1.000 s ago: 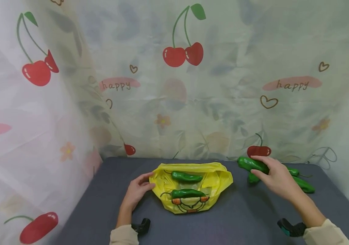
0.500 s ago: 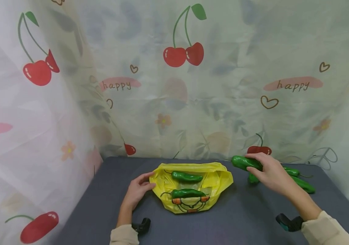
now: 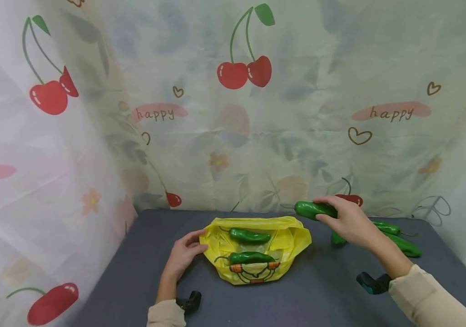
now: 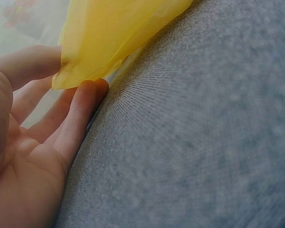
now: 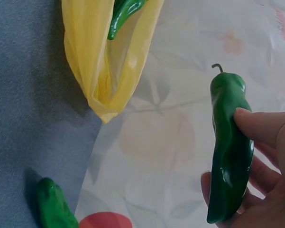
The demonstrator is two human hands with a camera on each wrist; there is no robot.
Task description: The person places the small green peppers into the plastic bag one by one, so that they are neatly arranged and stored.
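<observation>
Head view: gripping a green pepper [image 3: 314,210] between thumb and curled fingers of the right hand [image 3: 349,221], above the table [image 3: 290,302] near the right end of the yellow bag [image 3: 257,223], and pinching its left edge in the left hand [image 3: 184,255].

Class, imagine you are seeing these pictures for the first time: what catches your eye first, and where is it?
The bright yellow bag stands out first, open on the dark table with two green peppers inside and the left hand holding its left edge. To its right, the right hand holds up another pepper. Behind, big red cherries decorate the pale cloth.
</observation>
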